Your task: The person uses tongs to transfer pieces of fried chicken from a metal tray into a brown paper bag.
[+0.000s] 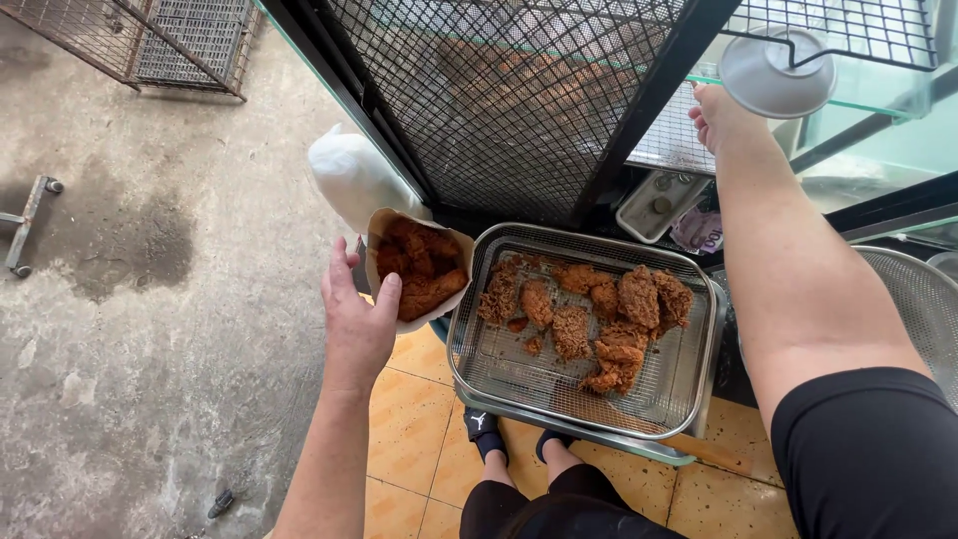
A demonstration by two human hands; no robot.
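Note:
My left hand (357, 321) holds an open paper bag (414, 262) filled with brown fried chicken pieces, to the left of a metal tray (689, 379). The tray has a wire rack with several more fried chicken pieces (589, 319) piled toward its far side. My right hand (720, 118) reaches up and away to the edge of a glass shelf, just under a round grey lid (773, 72) hanging from a wire rack. What the right fingers touch is hidden from view.
A black mesh panel (519, 100) stands behind the tray. A white plastic bag (351, 178) hangs at its left edge. A wire strainer (918, 299) sits at the right. Below are orange tiles (409, 419), my feet, and grey concrete floor (150, 349) at left.

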